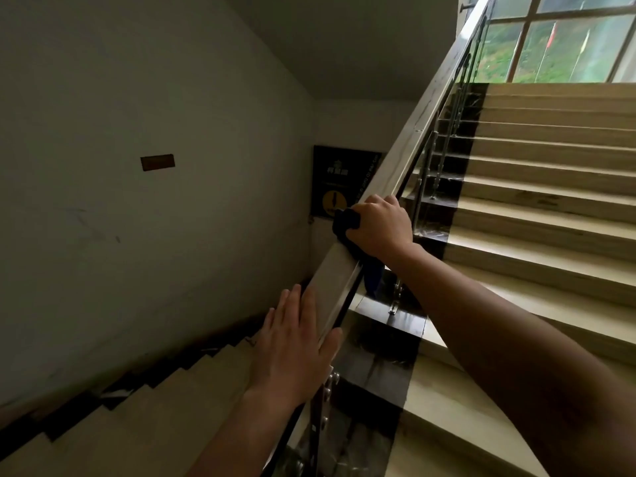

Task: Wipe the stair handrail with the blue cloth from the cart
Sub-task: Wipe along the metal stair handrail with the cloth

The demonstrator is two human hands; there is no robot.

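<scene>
a: why is the handrail (406, 156) running under both hands?
b: the right hand (380, 226) is clamping the blue cloth (346, 222) over the handrail's top so it rubs; lower down the handrail, the left hand (292, 342) is lying flat and open, likely steadying.

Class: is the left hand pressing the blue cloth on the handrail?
No, the right hand grips the blue cloth on the pale handrail; the left hand is bare.

Building stairwell: tiled stairs (537, 215), handrail (409, 156), landing window (557, 39).
</scene>
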